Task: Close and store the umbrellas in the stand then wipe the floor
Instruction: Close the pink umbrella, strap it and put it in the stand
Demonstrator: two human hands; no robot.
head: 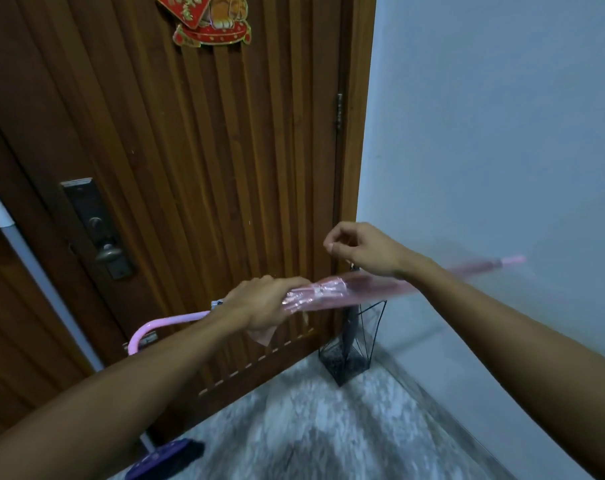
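Observation:
A folded pink see-through umbrella [332,292] lies almost level across the view, its curved pink handle [145,332] at the left and its tip at the right near the wall. My left hand [259,303] grips its canopy just past the handle. My right hand [359,247] hovers above the canopy with thumb and fingers pinched together; whether it holds a strap I cannot tell. Below stands a black wire umbrella stand [349,355] in the corner, with a dark closed umbrella [351,317] upright inside.
A brown slatted door [197,168] with a lock fills the left. The pale wall [484,150] is at the right. A mop with a white pole [27,258] and purple head [162,460] leans at the left. The floor [311,427] is grey speckled stone.

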